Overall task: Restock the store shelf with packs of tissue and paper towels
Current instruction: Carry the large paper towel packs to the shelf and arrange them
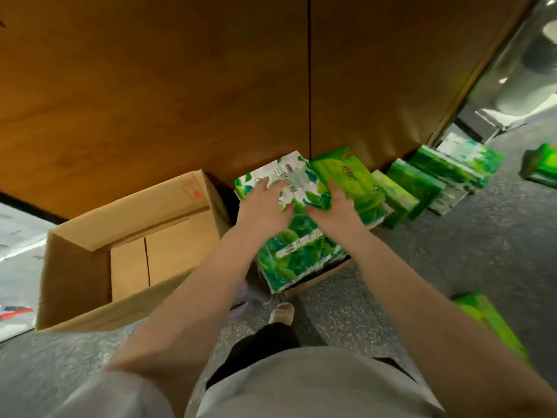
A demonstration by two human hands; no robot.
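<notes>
A white and green leaf-printed tissue pack (289, 179) lies on top of a stack of green tissue packs (297, 257) on the floor by a wooden wall. My left hand (265, 206) lies on its top with the fingers spread and the thumb at its near edge. My right hand (334, 206) grips the pack's right near corner, beside a bright green pack (355, 179). More green packs (416, 185) lean in a row to the right along the wall.
An open cardboard box (90, 267), empty inside, stands on the grey floor to the left. Loose green packs lie at the far right (542, 167) and near right (488, 321). The wooden panel wall (180, 86) fills the top. My shoe (281, 312) is below the stack.
</notes>
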